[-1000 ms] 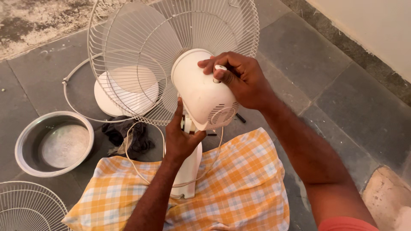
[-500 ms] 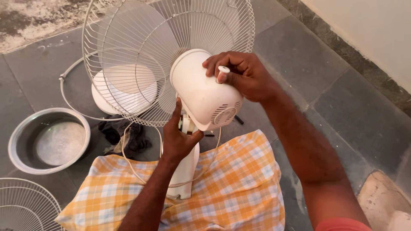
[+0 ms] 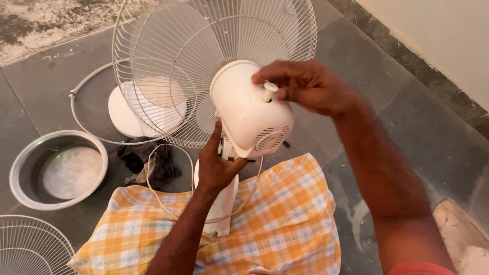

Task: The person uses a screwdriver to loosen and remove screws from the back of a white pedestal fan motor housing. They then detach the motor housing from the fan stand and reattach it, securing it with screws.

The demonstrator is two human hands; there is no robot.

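Your left hand [image 3: 216, 165] comes up from the bottom of the view on a bare forearm, back of the hand facing you, thumb sticking straight up and the fingers curled around out of sight on the far side, so it's clamped on something. Your right hand [image 3: 308, 86] reaches in from the lower right on a long, slightly bent arm, wrist cocked left, fingers bunched and curled down with the fingertips [image 3: 262, 77] pinching together. The two hands sit near each other, right above left, not touching.
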